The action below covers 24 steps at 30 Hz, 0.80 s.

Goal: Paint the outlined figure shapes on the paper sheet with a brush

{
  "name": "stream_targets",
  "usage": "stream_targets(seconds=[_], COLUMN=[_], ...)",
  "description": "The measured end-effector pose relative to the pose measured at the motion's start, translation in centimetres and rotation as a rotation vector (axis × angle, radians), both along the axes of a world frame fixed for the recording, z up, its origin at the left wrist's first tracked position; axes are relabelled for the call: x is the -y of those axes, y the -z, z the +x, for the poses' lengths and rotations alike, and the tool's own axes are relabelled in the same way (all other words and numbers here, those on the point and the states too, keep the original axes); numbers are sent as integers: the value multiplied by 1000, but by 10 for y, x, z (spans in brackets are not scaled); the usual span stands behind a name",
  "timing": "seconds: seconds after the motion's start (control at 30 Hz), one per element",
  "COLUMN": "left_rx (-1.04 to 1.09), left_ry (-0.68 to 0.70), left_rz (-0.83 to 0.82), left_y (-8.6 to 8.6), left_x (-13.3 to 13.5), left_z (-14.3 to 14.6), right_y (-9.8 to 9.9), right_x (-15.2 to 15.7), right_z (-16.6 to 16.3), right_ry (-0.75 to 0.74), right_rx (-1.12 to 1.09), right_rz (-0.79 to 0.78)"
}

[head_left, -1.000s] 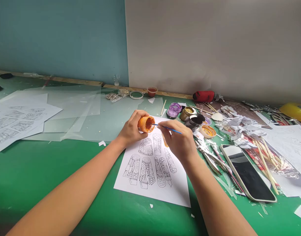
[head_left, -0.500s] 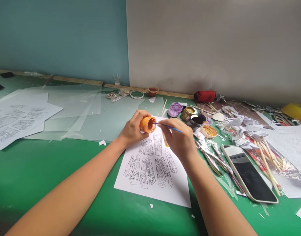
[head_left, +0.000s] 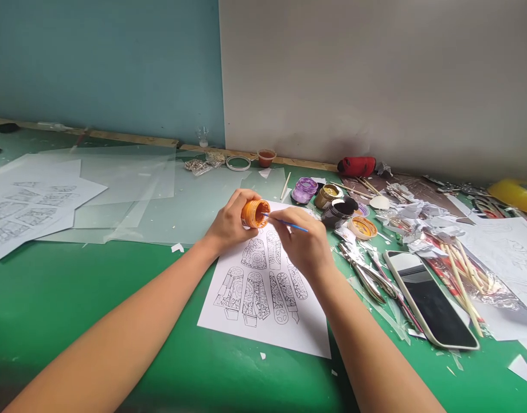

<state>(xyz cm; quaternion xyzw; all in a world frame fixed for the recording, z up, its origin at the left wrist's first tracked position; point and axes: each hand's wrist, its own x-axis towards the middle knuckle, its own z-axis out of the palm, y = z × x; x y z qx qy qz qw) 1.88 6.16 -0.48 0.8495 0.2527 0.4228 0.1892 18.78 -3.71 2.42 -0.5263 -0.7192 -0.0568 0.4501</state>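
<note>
Green table (head_left: 220,381); left grip (head_left: 232,223) wraps one jar (head_left: 250,215); right grip (head_left: 308,241) pinches one brush (head_left: 295,225).

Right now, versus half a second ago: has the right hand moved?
Yes: slightly left in the view. Against the orange-stained lid at rest, the gap to the right hand has widened.

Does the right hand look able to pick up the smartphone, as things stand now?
Probably yes, but not immediately: the smartphone lies uncovered to the right of the right hand, seemingly within reach. However, this hand holds a blue paintbrush, which would likely need putting down first.
</note>
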Motion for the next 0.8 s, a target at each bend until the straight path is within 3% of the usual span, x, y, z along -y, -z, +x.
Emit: stream_targets(seconds=[0.4, 0.5, 0.63, 0.8], left_rx=[21, 63, 79, 89], left_ry=[15, 6, 25, 20], left_rz=[10, 3, -1, -5], left_y=[0, 0, -1, 0], left_x=[0, 0, -1, -2], left_z=[1, 0, 0, 0], right_y=[1, 2, 3, 3], right_x=[-1, -2, -3, -3], right_z=[2, 5, 6, 3], right_ry=[8, -8, 86, 14], right_rx=[-40, -165, -327, -304], right_rz=[-18, -79, -141, -61])
